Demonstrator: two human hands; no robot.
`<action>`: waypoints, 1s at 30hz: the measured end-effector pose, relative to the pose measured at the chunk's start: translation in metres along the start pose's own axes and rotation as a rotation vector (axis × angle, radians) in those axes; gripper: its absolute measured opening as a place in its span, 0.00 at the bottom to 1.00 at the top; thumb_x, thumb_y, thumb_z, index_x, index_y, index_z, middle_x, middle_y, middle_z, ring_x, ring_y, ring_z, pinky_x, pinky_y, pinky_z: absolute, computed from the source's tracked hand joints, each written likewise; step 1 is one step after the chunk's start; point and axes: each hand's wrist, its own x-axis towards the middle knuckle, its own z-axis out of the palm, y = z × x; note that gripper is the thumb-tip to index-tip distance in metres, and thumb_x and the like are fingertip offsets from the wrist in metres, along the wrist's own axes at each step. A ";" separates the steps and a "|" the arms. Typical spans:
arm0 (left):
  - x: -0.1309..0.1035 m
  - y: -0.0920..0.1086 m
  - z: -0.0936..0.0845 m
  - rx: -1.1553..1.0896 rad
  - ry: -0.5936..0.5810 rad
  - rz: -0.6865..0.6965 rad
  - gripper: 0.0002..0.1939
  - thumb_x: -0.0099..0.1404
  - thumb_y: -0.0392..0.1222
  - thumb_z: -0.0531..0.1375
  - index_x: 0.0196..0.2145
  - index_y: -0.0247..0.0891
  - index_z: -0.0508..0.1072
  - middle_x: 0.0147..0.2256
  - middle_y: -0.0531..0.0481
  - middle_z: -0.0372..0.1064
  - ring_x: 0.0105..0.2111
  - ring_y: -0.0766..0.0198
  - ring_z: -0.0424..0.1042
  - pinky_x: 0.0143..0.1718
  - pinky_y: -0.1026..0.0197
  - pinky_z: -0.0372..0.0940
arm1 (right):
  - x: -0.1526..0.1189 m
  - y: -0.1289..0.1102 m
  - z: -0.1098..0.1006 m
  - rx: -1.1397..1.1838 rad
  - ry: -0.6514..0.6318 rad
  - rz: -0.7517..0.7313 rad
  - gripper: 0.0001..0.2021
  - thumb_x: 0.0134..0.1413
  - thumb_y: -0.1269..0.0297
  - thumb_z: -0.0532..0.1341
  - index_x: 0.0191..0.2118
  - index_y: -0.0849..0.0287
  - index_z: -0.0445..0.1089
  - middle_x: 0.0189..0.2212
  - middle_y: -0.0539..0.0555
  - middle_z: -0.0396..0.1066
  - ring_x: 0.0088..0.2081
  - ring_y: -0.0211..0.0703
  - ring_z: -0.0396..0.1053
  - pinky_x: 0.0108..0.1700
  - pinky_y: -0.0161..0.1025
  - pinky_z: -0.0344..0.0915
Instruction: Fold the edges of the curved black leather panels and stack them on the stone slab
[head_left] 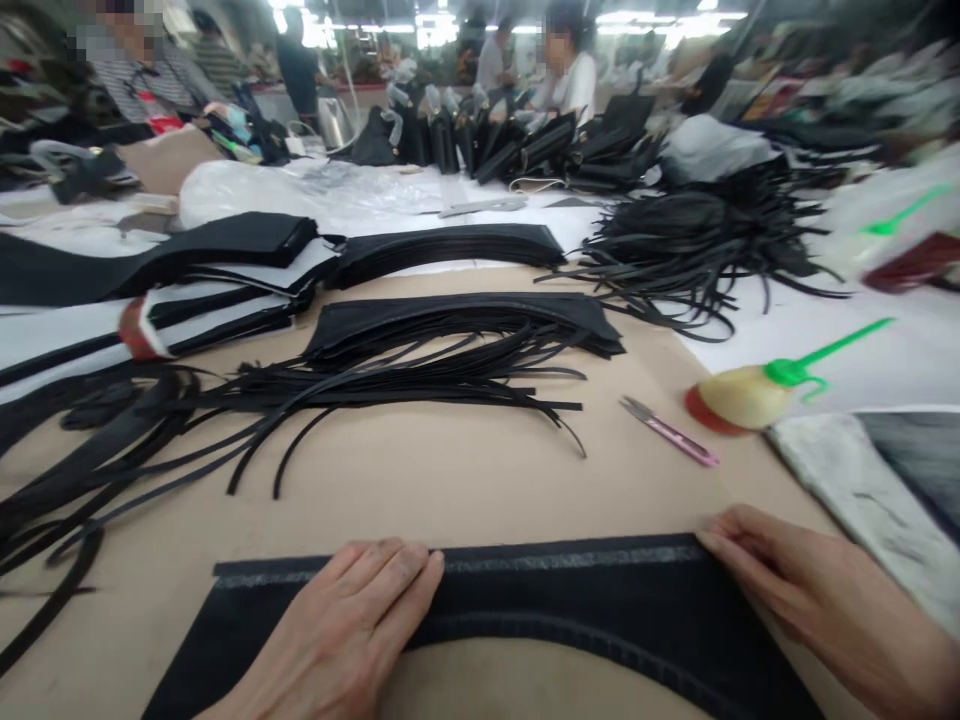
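A black leather-like panel [570,590] with a curved cut-out lies in front of me, a greyish band along its straight top edge. My left hand [360,610] rests flat on the panel, its fingers stretched out and side by side, tips at the top edge. At the panel's upper right corner, my right hand [810,590] is closed, thumb and forefinger pinching the edge. A narrow black strip [495,551] runs along that edge between both hands. Whether it is a separate piece or a fold, I cannot tell.
Pink thread snips [671,432] and a squeeze bottle [742,395] with a green spout lie to the right. Beyond are loose black strips [420,370], stacked black panels [450,245] and a strip heap [697,230]. A stained cloth [862,500] lies at right. People stand far back.
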 end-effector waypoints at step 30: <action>0.141 0.095 0.038 -0.348 -0.335 0.139 0.24 0.59 0.22 0.47 0.50 0.36 0.67 0.46 0.44 0.69 0.45 0.56 0.68 0.51 0.54 0.66 | -0.001 -0.040 -0.019 -0.065 -0.043 0.100 0.11 0.64 0.71 0.55 0.28 0.59 0.63 0.24 0.54 0.69 0.28 0.45 0.69 0.28 0.38 0.48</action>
